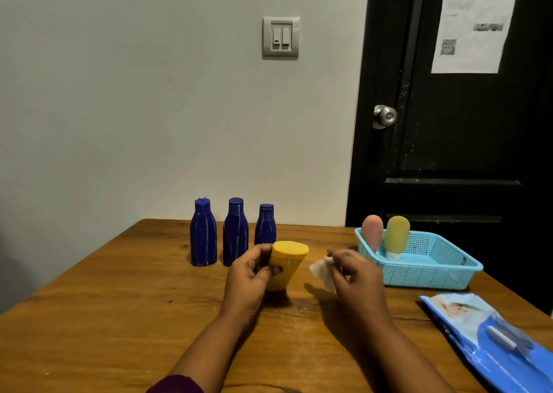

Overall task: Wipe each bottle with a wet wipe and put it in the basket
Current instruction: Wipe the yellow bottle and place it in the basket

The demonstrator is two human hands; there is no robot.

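Currently the left hand grips the tilted yellow bottle well left of the basket. The right hand pinches the wet wipe nearer the basket. Once wetted, the bottle may slip from that one-handed grip.

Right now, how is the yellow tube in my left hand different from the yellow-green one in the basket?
The yellow tube is gripped, tilted, by your left hand; the yellow-green tube stands unheld in the blue basket. The yellow tube's wide yellow cap faces up; the yellow-green tube rests on its small white cap, rounded end up. Both are capped tubes.
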